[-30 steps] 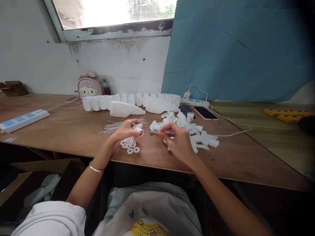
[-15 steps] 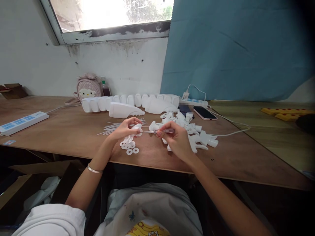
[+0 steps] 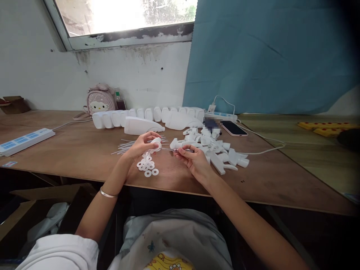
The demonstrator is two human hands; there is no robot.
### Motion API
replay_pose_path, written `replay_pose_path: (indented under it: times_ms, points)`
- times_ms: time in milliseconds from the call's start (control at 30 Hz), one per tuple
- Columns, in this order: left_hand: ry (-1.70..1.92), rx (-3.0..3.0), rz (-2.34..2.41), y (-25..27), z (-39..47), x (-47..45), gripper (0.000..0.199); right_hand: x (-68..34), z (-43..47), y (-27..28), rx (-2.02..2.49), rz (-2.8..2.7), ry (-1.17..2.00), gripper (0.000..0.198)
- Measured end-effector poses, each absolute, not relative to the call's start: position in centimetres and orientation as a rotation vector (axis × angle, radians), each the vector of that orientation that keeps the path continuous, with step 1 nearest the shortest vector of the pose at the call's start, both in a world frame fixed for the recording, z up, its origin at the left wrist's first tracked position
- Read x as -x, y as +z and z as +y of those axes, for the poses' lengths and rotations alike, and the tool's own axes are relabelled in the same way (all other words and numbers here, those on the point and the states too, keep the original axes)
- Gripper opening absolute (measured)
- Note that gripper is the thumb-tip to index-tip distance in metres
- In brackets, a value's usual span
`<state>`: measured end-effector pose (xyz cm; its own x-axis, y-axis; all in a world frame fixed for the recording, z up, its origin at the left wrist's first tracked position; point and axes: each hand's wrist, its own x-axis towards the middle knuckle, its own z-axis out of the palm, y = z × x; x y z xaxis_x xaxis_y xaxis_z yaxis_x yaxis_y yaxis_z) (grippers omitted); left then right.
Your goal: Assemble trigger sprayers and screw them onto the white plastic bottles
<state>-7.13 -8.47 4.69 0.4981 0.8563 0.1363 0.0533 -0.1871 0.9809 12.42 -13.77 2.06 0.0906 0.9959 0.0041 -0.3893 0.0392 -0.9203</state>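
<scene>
My left hand (image 3: 140, 147) is closed around a white trigger spray head (image 3: 156, 143), its round collar end turned to the right. Much of that piece is hidden by the fingers. In my right hand (image 3: 197, 163) is a screwdriver (image 3: 168, 149), held level, with its metal shaft pointing left and its tip at the spray head's collar. I cannot tell whether the tip is inside. White ring washers (image 3: 147, 173) lie in a small heap below my left hand. Behind that hand thin white dip tubes (image 3: 123, 147) are spread. More white trigger spray heads (image 3: 218, 161) are piled beyond my right hand.
White bottles (image 3: 140, 126) lie in a row along the back. A phone (image 3: 234, 128), a power strip (image 3: 28, 140) and a white cable (image 3: 267, 150) rest on the table. A pink bag (image 3: 100, 99) leans at the wall. Below left stands an open carton (image 3: 42, 193).
My right hand has moved slightly left and rolled, so its fingers now cover more of the screwdriver handle. The spray head in my left hand has turned a little.
</scene>
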Motion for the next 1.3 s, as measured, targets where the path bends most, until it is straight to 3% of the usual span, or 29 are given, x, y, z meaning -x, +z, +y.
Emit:
replay_pose_path:
  times_ms: [133,400,633,833,967,1067,1133,1300]
  points:
    - [0.902,-1.570,0.793,4.4,-8.1,7.3,0.038,-12.0,-14.0,1.9,0.929,-0.849,1.239,0.038]
    - [1.008,-1.471,0.875,4.2,-7.4,7.5,0.041,-12.8,-15.0,3.2,1.033,-1.126,0.754,0.028]
    - [1.058,-1.417,0.890,4.4,-7.5,7.4,0.040,-12.3,-14.4,1.0,1.289,-1.641,0.392,0.008]
    - [1.052,-1.492,0.898,4.2,-7.5,7.4,0.038,-11.5,-14.9,0.3,1.473,-2.023,-0.178,0.012]
    - [1.064,-1.533,0.920,3.8,-7.2,7.4,0.037,-11.3,-15.2,0.3,1.673,-2.149,-0.323,0.016]
    - [1.064,-1.563,0.941,3.7,-7.1,7.3,0.038,-11.3,-15.1,0.3,1.710,-2.181,-0.248,0.014]
    - [1.076,-1.599,0.951,3.8,-7.3,7.1,0.039,-11.2,-15.2,0.5,1.607,-2.086,-0.029,0.013]
    - [1.216,-2.036,0.986,3.9,-8.6,5.9,0.035,-10.5,-15.7,1.9,1.047,-1.294,1.144,0.021]
